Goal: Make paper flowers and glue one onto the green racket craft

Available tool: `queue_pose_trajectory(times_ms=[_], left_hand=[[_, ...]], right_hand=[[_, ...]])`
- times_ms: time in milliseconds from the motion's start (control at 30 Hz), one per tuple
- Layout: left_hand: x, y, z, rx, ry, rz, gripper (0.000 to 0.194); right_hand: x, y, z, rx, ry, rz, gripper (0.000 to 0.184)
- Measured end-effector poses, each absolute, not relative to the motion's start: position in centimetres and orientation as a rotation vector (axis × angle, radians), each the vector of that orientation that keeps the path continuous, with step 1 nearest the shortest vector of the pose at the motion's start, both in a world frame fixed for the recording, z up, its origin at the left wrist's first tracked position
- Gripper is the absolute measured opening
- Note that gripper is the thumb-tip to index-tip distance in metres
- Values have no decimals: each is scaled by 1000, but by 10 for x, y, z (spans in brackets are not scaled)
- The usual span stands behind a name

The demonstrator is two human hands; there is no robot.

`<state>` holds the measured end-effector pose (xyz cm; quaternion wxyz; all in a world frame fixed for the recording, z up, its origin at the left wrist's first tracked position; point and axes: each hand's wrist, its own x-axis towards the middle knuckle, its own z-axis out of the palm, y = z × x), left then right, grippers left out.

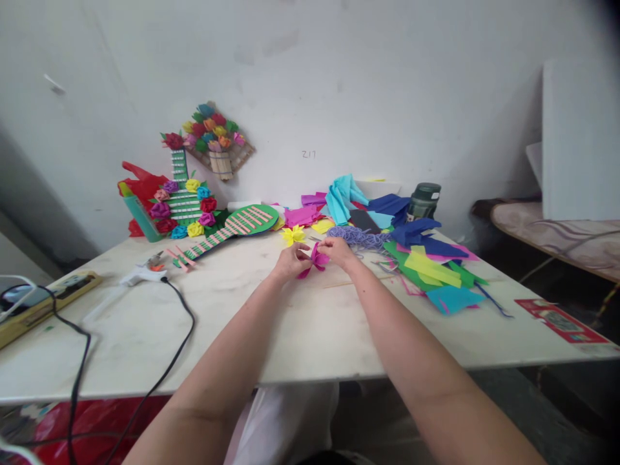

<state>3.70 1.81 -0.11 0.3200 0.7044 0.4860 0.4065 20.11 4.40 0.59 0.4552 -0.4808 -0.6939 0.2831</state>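
Between my two hands is a magenta paper flower (318,258), its petals sticking up and out just above the white table. My left hand (293,260) pinches it from the left side. From the right, the fingers of my right hand (336,250) are closed on its upper petals. A yellow paper flower (293,235) lies just behind my left hand. Behind my right hand sits a tangle of lilac yarn (358,237). My fingertips partly cover the magenta flower's middle.
Coloured paper sheets (431,268) and a dark green jar (423,201) are on the right. A green guitar-shaped craft (232,229) lies at the left rear. Nearer, a white glue gun (145,274) trails a black cord beside a power strip (72,284).
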Motion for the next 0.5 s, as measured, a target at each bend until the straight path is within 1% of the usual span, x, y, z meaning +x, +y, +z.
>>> queue_pose_trajectory(times_ms=[267, 500], left_hand=[[39, 20, -3, 2056, 1365, 1054, 38], [41, 19, -1, 2081, 1406, 1024, 37]], right_hand=[[201, 59, -4, -1247, -1760, 479, 12], [200, 58, -6, -1276, -1797, 434, 10]])
